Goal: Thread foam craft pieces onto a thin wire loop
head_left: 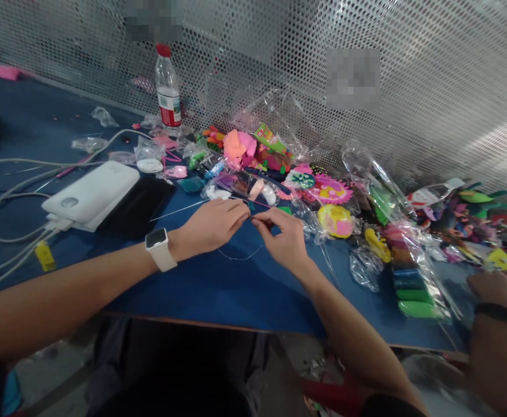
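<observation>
as seen from the head, close in over the table (253, 301), with left hand (216, 225) and right hand (285, 238) nearly fingertip to fingertip, both pinched closed, too small to tell on what. just below, toward the body, bowing left to right: a thin thread (237, 259), about equally near both, contact impossible to tell. left reaching in low, palm down; right slanting up from lower right, palm turned inward.
</observation>
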`<state>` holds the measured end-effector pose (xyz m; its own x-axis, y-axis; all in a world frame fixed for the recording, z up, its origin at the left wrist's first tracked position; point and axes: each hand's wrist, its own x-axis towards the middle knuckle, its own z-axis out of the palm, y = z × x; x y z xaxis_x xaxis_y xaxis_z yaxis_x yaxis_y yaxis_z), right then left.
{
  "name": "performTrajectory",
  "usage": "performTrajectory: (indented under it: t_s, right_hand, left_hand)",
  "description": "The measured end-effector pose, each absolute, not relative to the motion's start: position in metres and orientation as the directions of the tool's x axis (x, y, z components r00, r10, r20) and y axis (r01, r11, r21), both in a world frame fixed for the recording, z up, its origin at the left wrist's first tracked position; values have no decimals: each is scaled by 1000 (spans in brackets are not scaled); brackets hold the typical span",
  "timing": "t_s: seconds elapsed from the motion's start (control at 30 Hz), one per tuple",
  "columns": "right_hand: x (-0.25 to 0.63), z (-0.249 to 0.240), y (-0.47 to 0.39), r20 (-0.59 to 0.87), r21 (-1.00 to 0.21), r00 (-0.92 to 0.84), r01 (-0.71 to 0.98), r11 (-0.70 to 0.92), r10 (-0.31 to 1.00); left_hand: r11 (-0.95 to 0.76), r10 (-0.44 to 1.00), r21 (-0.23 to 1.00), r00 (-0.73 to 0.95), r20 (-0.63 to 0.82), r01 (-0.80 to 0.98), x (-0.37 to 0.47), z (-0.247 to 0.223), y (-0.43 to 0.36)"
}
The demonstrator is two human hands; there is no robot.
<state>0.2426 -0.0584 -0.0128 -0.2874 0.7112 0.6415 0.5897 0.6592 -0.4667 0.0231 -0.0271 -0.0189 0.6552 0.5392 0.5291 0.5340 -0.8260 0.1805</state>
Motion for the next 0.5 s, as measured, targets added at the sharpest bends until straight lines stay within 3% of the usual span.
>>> performTrajectory:
  t_s: [0.1,0.17,0.23,0.3,0.37,0.4,0.5]
  right_hand:
    - [246,-14,-58,691,-347,-354,603,718,631]
    - [249,-14,-57,710,-249,-415,608,754,569]
    - [253,-13,-55,712,-154,-479,608,779,514]
    - [254,-11,-56,709,-99,-510,612,784,487]
    - [253,-10,-58,720,-123,-477,628,768,505]
    - [251,-10,-59,727,-165,-437,637,753,529]
    - [244,-10,-63,713,-354,-296,631,690,636]
  left_hand:
    - [-840,465,36,684,562,541,22,-19,-27]
    - [-845,453,39,677,580,533,23,-17,-29]
    - [-846,490,155,630,602,510,25,-13,-33]
    - [-814,577,357,566,589,459,27,-9,-36]
    - [-764,645,496,517,563,414,28,-6,-38]
    - [-761,649,499,498,576,415,28,-6,-38]
    - [-829,513,265,480,712,493,26,-10,-34]
